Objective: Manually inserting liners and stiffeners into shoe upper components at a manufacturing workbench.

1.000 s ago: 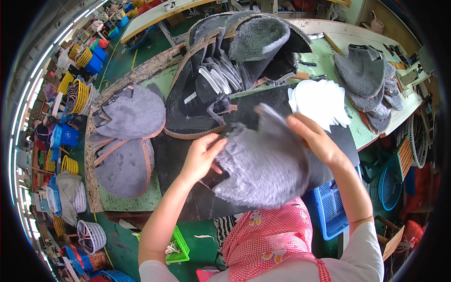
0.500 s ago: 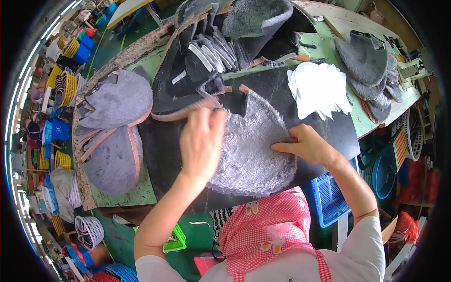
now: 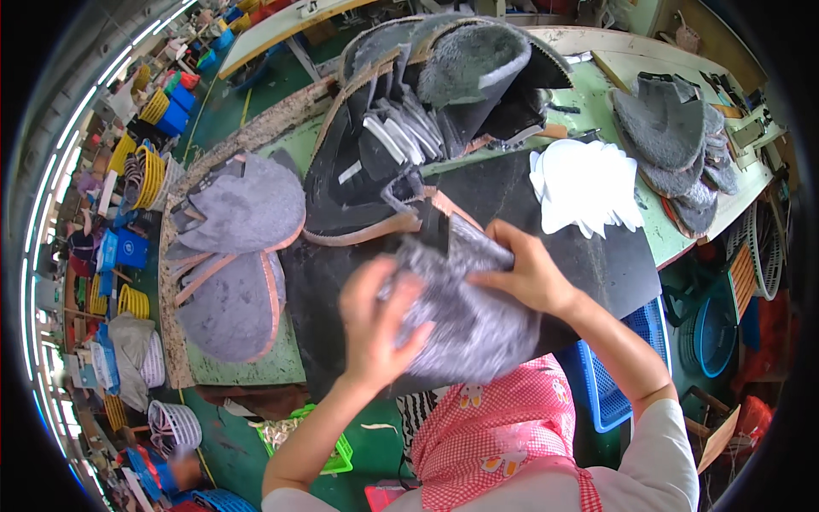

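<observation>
A fluffy grey fleece piece [image 3: 478, 333], cut to a rounded shape, is bunched and motion-blurred above a black mat [image 3: 614, 269]. My right hand [image 3: 533, 277] pinches its upper right part between thumb and fingers. At its left edge is my left hand [image 3: 375, 324], fingers apart and slightly blurred; contact with the fleece is hard to make out. A pinkish-tan strip [image 3: 367, 231] curves along the mat just beyond my left hand. Further left lie grey fleece pieces [image 3: 247, 205] edged with similar strip.
Black fleece-lined pieces [image 3: 350, 141] heap up at the far side. White flat cutouts [image 3: 584, 192] are stacked on the mat's right. More grey fleece pieces [image 3: 661, 128] sit at the far right. A blue basket [image 3: 610, 388] stands below the table edge, a green one [image 3: 341, 456] lower left.
The fleece piece lay flat and is now lifted and crumpled. My left hand has come down from the strip toward the piece, its fingers spreading. My right hand has moved up along the edge.
</observation>
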The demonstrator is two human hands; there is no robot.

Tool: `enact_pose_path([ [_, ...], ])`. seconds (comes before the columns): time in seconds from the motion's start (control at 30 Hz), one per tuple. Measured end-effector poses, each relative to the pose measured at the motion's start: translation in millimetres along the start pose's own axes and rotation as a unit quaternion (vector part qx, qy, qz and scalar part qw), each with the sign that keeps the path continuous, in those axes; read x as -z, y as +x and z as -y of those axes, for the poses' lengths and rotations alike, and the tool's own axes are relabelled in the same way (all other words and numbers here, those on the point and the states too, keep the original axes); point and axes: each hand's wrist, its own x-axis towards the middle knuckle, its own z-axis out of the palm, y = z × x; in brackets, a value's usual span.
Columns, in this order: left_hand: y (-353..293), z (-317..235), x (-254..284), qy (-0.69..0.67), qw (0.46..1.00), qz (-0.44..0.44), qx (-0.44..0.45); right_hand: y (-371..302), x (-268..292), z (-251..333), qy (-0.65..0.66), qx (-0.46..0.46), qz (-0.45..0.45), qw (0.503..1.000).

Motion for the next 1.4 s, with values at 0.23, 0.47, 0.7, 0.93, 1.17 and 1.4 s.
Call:
enact_pose_path([
  [0.23, 41, 55, 90, -0.263, 0.923, -0.121, 0.255, -8, 20, 19, 0.135, 0.058, -0.001, 0.989],
  [0.47, 116, 131, 167, 0.305, 0.942, -0.136, 0.044, 7, 143, -26, -0.429, 0.2, -0.098, 0.875],
  [0.7, 193, 100, 35, 0.219, 0.97, 0.064, -0.083, 34, 119, -35, -0.547, 0.041, -0.106, 0.829],
  [0.93, 175, 108, 49, 0.142, 0.985, 0.044, -0.086, 24, 145, -65, -0.415, 0.087, -0.251, 0.87],
  [1.17, 154, 78, 123, -0.162, 0.978, -0.131, 0.006, 32, 187, -114, -0.025, -0.026, -0.338, 0.941],
  [1.4, 110, 14, 25, -0.281, 0.95, -0.032, 0.132, 14, 162, -77, -0.027, 0.047, -0.309, 0.95],
])
